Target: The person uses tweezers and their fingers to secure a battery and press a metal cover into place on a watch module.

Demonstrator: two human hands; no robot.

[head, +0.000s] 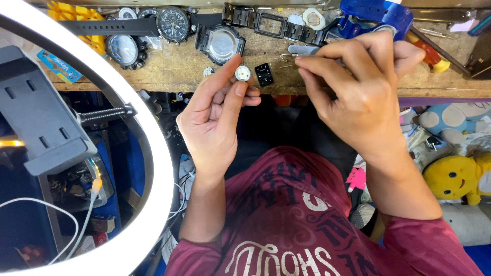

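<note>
The person is wearing a maroon shirt with cream and dark gothic lettering printed across the chest; its sleeves are ending near the elbows, leaving 2 bare forearms and ringless hands showing.

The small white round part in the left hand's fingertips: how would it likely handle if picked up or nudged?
The small white round part is pinched by the left hand, so it is probably very light. Its round edge suggests it may roll on the wooden bench. Being so tiny, it is likely easy to drop.

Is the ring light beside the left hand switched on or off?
On. The ring light glows evenly bright white along its whole visible arc, next to the left hand.
</note>
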